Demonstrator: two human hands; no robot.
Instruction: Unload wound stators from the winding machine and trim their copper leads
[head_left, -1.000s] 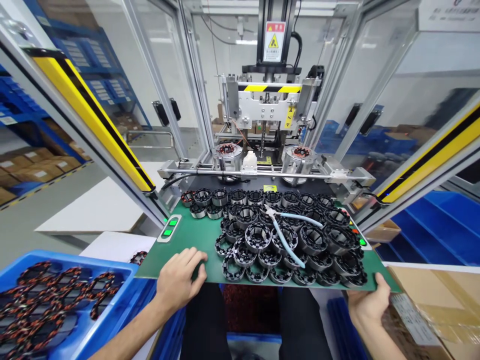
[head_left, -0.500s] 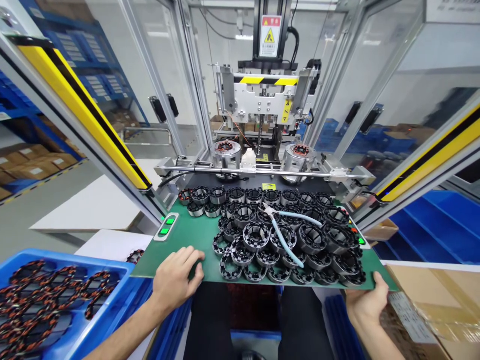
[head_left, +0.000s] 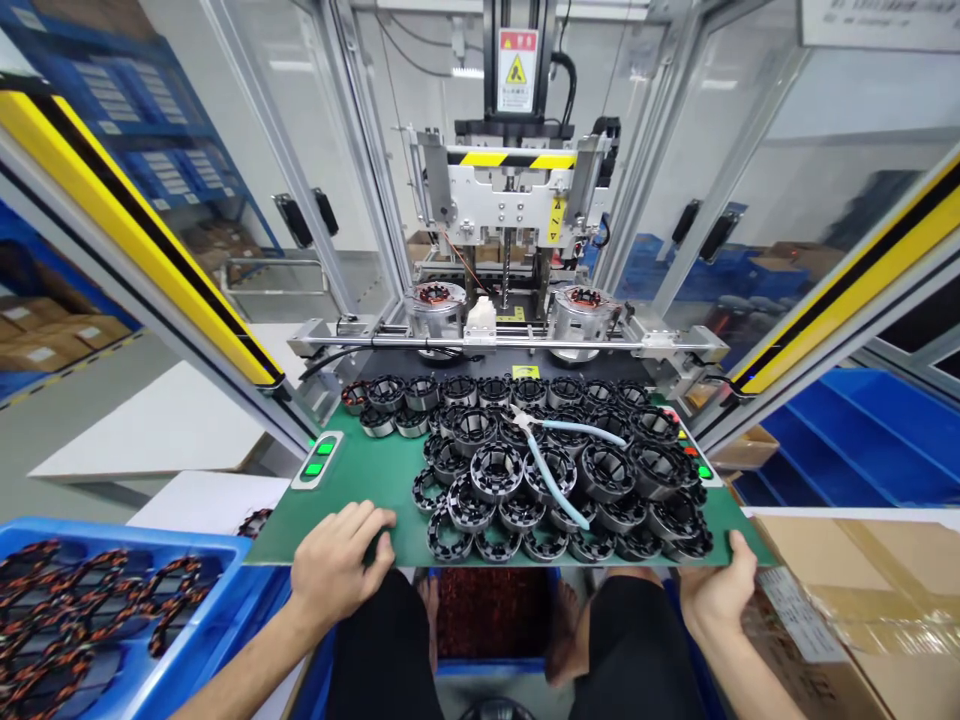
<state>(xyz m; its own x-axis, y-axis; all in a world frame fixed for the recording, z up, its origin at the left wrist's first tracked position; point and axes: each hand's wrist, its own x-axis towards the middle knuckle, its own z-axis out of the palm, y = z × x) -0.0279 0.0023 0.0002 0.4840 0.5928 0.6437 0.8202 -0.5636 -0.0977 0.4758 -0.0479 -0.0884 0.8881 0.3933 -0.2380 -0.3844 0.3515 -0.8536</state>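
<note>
My left hand rests on the front edge of the green work surface, fingers bent over the rim, holding nothing else. My right hand grips the surface's front right corner from below. Between my hands, several black ring-shaped stator cores are piled on the green surface. A pair of light-blue-handled cutters lies on top of the pile. Behind the pile, the press machine holds two wound stators, one in the left fixture and one in the right fixture.
A blue bin of copper-wound stators sits at lower left. Another blue bin with dark red contents stands between my legs. Cardboard boxes are at lower right. Two green buttons sit left of the pile. Yellow light-curtain posts flank the opening.
The view has shifted slightly back and up, so my legs and the bin below show more. Both hands keep the same hold on the green surface's front edge.
</note>
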